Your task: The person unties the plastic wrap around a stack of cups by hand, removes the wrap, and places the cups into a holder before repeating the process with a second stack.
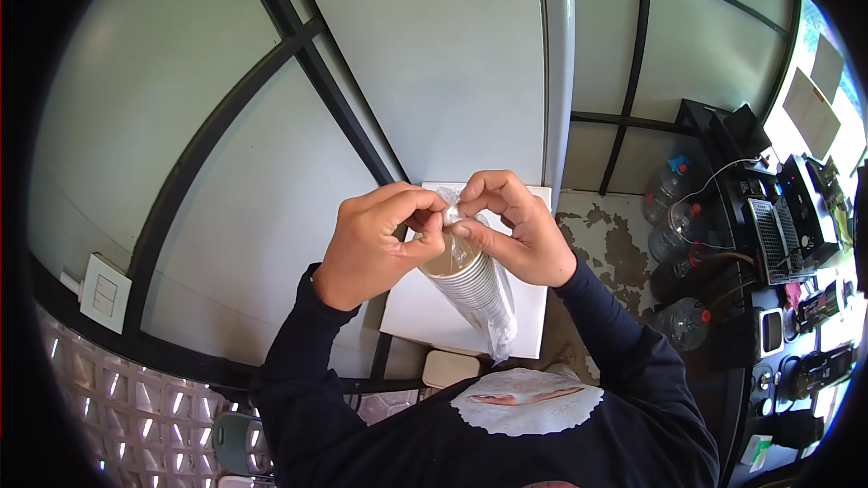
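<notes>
A clear plastic bag (506, 325) wraps a long stack of paper cups (470, 287), which lies tilted over a small white table (407, 312). The bag's gathered end is bunched up between my two hands, above the open mouth of the top cup. My left hand (380, 230) pinches this twisted plastic from the left with thumb and index finger. From the right, my right hand (520, 230) grips it the same way, fingertips close to those of the left. Whether a tie or knot sits in the bunched plastic is hard to make out.
Behind the table stands a large white cabinet or fridge (434, 45). At right, several big plastic bottles (674, 235) stand on the floor beside a dark desk with a laptop (771, 239). A wall switch (106, 293) is at left, and a green chair (233, 443) lower left.
</notes>
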Available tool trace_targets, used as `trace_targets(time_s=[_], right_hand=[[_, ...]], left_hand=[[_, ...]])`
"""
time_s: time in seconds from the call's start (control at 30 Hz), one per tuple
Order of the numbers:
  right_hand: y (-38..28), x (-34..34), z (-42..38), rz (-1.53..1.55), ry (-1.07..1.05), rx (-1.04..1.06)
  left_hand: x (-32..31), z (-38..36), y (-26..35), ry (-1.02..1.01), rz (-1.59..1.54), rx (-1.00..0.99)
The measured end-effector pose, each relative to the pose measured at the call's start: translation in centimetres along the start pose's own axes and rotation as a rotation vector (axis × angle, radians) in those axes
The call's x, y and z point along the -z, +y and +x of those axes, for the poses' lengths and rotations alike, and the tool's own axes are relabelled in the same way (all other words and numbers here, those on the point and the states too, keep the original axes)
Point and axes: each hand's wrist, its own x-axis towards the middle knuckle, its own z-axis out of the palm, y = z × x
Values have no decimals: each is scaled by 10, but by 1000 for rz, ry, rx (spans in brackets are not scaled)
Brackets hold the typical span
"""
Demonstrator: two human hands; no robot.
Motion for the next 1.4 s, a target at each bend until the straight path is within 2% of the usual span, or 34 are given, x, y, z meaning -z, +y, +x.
trace_targets(time_s=[0.07,0.13,0.2,0.23,0.43,0.53,0.6,0.67,0.73,0.77,0.9,0.97,1.0,1.1,1.17,1.2,1.27,1.33,1.4], right_hand=[[-7,3,-2,-30,-20,-64],[-10,3,1,-65,18,-8],[-21,7,4,-264,18,-59],[-24,5,6,-320,81,8],[-50,5,12,-630,92,79],[-43,2,9,-666,133,88],[-35,-3,12,-638,166,56],[-29,-4,12,-471,145,37],[-26,0,12,-498,65,33],[-25,-1,10,-468,81,46],[-21,3,10,-372,102,73],[-17,4,10,-150,-32,-60],[-10,8,14,-157,-5,-55],[9,7,18,232,-107,-102],[7,9,12,114,-67,-81],[2,12,12,0,-53,-57],[-3,12,11,-50,-45,-61],[-6,9,11,-364,-54,111],[-8,5,11,-411,-2,163]], left_hand=[[-5,-3,-1,11,31,-35],[-11,-3,-4,74,110,-101],[-14,-3,-4,106,119,-134],[-15,-1,-4,139,139,-172],[-16,0,-4,147,-11,-92],[-19,2,-7,155,-37,-112],[-16,-1,-9,158,-23,-97],[-20,-3,-15,160,-22,-84],[-26,-7,-22,155,-108,-1],[-25,-10,-25,158,-48,-24],[-32,-21,-31,199,-219,45],[-38,-32,-39,200,-308,79],[-41,-31,-44,205,-395,89],[-45,-30,-55,193,-526,101],[-46,-29,-59,199,-540,127],[-43,-23,-56,192,-548,112],[-25,-15,-44,31,-364,100],[-10,-6,-38,2,-307,79],[10,3,-31,-208,-101,23]])
